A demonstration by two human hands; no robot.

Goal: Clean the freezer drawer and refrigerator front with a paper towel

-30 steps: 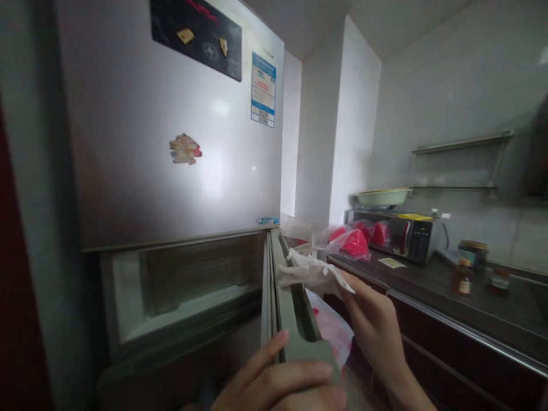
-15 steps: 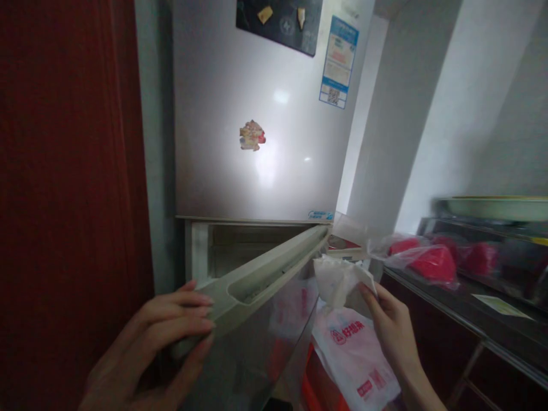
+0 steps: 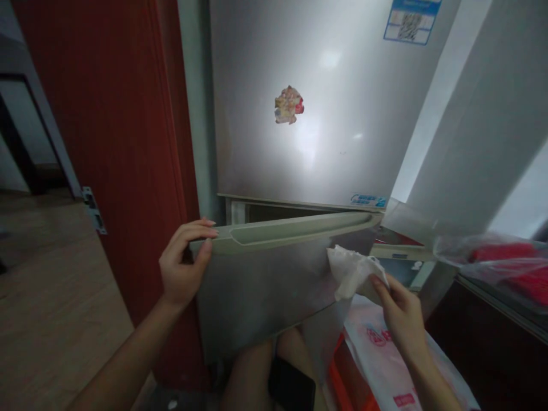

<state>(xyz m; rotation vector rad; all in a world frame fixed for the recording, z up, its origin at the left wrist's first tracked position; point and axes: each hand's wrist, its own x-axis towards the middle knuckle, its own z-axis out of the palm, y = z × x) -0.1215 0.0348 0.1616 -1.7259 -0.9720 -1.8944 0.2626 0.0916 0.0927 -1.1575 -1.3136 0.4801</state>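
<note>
The lower refrigerator door [image 3: 269, 285] stands ajar, its pale top edge with a long recessed handle facing up at me. My left hand [image 3: 184, 262] is closed around the top left corner of this door, thumb on the front and fingers over the edge. In my right hand [image 3: 405, 314] is a crumpled white tissue [image 3: 353, 273], pinched between thumb and fingers. The tissue hangs close to the right part of the door front; whether it touches cannot be made out. Above, the silver upper refrigerator door [image 3: 334, 125] is shut and carries a torn sticker [image 3: 289, 105].
A white plastic bag [image 3: 368, 342] with red print lies over an orange-red container [image 3: 342, 365] at lower right. Red items in clear plastic [image 3: 509, 257] sit on the right counter. A reddish-brown door [image 3: 120, 142] borders the left. A black phone-like object [image 3: 291, 385] rests on my legs.
The lower door has swung further toward shut, my left hand moving with its corner. The right hand keeps the tissue near the door front. My view has tipped downward and turned left.
</note>
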